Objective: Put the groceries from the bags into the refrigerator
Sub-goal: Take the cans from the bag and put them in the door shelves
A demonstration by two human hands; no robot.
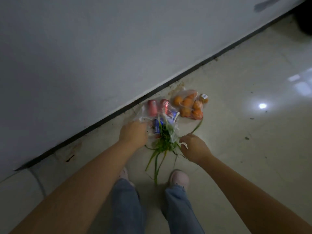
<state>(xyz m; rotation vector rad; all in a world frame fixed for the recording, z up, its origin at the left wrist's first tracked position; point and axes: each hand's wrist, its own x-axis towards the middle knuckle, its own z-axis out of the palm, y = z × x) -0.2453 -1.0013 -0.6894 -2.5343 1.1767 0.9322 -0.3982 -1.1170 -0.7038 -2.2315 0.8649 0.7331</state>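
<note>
From the head view, your left hand (133, 134) grips the clear bag (145, 114) of red cans (152, 107), while your right hand (194, 148) pinches the green onions (163, 141) lying between both hands. The bag of oranges (188, 105) sits on the floor (244, 81) beyond your right hand, untouched.

Bare forearms, blue jeans (177, 205), and pale pink slippers (179, 178).

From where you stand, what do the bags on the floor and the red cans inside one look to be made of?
The bag of cans and the bag of oranges look like thin clear plastic film: contents show through, and the surface crinkles and glints. The red cans appear to be painted metal, probably aluminium, judging by their smooth glossy sheen. The floor looks like glazed tile, mirroring lights.
</note>
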